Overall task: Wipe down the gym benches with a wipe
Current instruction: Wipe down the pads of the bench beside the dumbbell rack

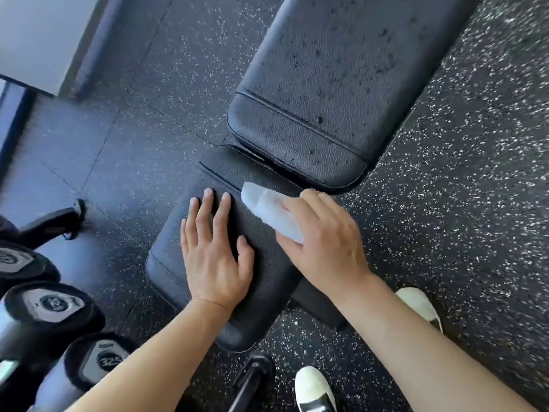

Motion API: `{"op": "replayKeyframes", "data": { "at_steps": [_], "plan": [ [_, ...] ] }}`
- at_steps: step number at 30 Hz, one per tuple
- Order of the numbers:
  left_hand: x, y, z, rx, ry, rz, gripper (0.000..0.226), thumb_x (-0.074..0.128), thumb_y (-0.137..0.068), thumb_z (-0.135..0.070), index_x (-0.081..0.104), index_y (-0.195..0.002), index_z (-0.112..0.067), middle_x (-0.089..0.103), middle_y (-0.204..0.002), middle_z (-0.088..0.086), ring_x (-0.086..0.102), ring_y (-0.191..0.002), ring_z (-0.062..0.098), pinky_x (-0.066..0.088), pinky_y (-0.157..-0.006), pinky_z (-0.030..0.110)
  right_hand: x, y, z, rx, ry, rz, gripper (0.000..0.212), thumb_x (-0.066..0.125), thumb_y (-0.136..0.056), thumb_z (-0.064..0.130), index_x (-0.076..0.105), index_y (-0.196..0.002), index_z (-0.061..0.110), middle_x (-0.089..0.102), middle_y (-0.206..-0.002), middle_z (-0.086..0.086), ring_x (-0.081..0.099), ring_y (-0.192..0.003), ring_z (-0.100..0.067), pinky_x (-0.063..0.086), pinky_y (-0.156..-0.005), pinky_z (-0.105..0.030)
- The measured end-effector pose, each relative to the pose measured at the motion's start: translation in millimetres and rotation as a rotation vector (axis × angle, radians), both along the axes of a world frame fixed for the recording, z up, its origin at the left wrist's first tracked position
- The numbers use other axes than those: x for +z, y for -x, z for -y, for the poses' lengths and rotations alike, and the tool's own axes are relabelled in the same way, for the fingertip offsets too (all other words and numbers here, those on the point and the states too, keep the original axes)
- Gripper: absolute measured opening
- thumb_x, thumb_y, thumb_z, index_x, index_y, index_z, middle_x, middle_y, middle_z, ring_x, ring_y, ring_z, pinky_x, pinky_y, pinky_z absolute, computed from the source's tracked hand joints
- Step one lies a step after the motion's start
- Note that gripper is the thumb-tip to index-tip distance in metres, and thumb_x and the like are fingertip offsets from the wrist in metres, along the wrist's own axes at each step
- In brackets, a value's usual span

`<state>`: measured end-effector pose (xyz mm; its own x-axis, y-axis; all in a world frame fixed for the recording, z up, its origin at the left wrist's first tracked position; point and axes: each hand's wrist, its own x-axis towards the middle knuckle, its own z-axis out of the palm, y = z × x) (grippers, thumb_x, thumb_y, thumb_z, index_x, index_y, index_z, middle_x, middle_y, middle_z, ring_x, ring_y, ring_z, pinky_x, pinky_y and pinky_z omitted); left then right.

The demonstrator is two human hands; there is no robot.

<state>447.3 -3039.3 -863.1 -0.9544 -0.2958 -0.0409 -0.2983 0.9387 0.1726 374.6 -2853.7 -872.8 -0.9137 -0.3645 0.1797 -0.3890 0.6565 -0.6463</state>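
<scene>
Head view: L hand lies flat w/ straight fingers on the black seat pad, R hand presses a white wipe on that pad's far right edge, thumb tucked under it, next to the spotty back pad, above the speckled floor.

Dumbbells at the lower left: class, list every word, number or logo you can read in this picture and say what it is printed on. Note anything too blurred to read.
"32.5" (last digit unsure): end cap of the nearest dumbbell.
A small word above it: too blurred to read.
Round mark on the middle dumbbell: blurred, unreadable.
Farthest dumbbell cap: blurred, unreadable.
Bench pads, wipe, shoes: no text visible.
</scene>
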Motion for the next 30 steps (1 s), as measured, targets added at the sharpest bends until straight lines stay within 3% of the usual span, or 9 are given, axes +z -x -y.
{"op": "replayKeyframes", "data": {
  "at_steps": [5, 10, 14, 17, 21, 23, 25, 30],
  "plan": [
    [-3.5, -2.4, 1.3, -0.01, 0.007, -0.035, 0.072, 0.043, -0.092, -0.038, 0.034, -0.162, -0.023, 0.024, -0.173, 0.004, 0.015, -0.161, 0.029, 0.015, -0.129, 0.054, -10.2, -66.4, -17.0, -0.166, 0.2, 0.218, 0.035, 0.07, -0.092, 0.03, 0.06, -0.121, 0.014, 0.052, -0.101, 0.0, 0.055, -0.086, -0.024, 0.044, -0.071, -0.031],
    [-4.7, -3.1, 2.1, -0.016, -0.003, -0.056, 0.069, 0.042, -0.094, -0.038, 0.033, -0.161, -0.023, 0.025, -0.171, 0.005, 0.017, -0.16, 0.03, 0.017, -0.129, 0.054, -5.1, -57.4, -10.5, -0.45, 0.379, 0.389, 0.032, 0.056, -0.098, 0.047, 0.05, -0.116, 0.021, 0.058, -0.105, 0.004, 0.056, -0.088, -0.019, 0.041, -0.071, -0.036],
    [-5.6, -1.9, 0.8, -0.027, -0.007, -0.091, 0.068, 0.043, -0.095, -0.035, 0.034, -0.161, -0.023, 0.027, -0.171, 0.005, 0.019, -0.159, 0.031, 0.016, -0.129, 0.054, -5.8, -33.9, -0.3, -0.626, 0.464, 0.43, 0.022, 0.055, -0.103, 0.04, 0.05, -0.112, 0.02, 0.064, -0.102, -0.001, 0.061, -0.089, -0.028, 0.049, -0.079, -0.047],
    [-5.8, -3.3, -0.6, -0.021, -0.013, -0.088, 0.067, 0.041, -0.095, -0.036, 0.034, -0.161, -0.023, 0.027, -0.171, 0.005, 0.018, -0.159, 0.03, 0.015, -0.129, 0.052, -7.0, -58.7, 16.2, -0.741, 0.496, 0.387, 0.02, 0.056, -0.102, 0.039, 0.046, -0.111, 0.024, 0.065, -0.104, -0.001, 0.061, -0.091, -0.028, 0.05, -0.078, -0.047],
    [-6.1, -5.2, 0.4, -0.013, -0.019, -0.091, 0.067, 0.041, -0.096, -0.036, 0.033, -0.162, -0.024, 0.026, -0.172, 0.003, 0.017, -0.16, 0.028, 0.013, -0.13, 0.051, -11.8, -154.1, 55.2, -0.698, 0.594, 0.435, 0.02, 0.06, -0.101, 0.037, 0.046, -0.115, 0.032, 0.066, -0.108, 0.021, 0.066, -0.1, -0.013, 0.051, -0.085, -0.03],
    [-5.9, -5.5, -0.2, -0.019, -0.018, -0.101, 0.067, 0.042, -0.096, -0.036, 0.034, -0.162, -0.023, 0.027, -0.172, 0.003, 0.017, -0.16, 0.029, 0.014, -0.13, 0.051, -11.3, -203.2, 71.9, -0.649, 0.579, 0.519, 0.022, 0.056, -0.1, 0.051, 0.04, -0.115, 0.049, 0.063, -0.105, 0.027, 0.062, -0.095, 0.0, 0.049, -0.082, -0.024],
    [-6.1, -5.9, -0.3, -0.016, -0.022, -0.11, 0.067, 0.042, -0.096, -0.036, 0.034, -0.162, -0.023, 0.027, -0.172, 0.003, 0.017, -0.16, 0.029, 0.014, -0.13, 0.051, -14.6, -233.9, 79.6, -0.605, 0.56, 0.532, 0.025, 0.047, -0.099, 0.066, 0.038, -0.118, 0.053, 0.058, -0.104, 0.031, 0.057, -0.091, 0.005, 0.044, -0.078, -0.018],
    [-6.1, -7.3, 0.2, -0.02, -0.033, -0.123, 0.067, 0.042, -0.096, -0.036, 0.035, -0.162, -0.023, 0.028, -0.171, 0.004, 0.018, -0.16, 0.03, 0.015, -0.129, 0.053, -18.9, -214.5, 70.1, -0.558, 0.568, 0.49, 0.028, 0.046, -0.1, 0.067, 0.041, -0.115, 0.043, 0.065, -0.102, 0.012, 0.062, -0.088, -0.005, 0.05, -0.075, -0.03]
  ]
}}
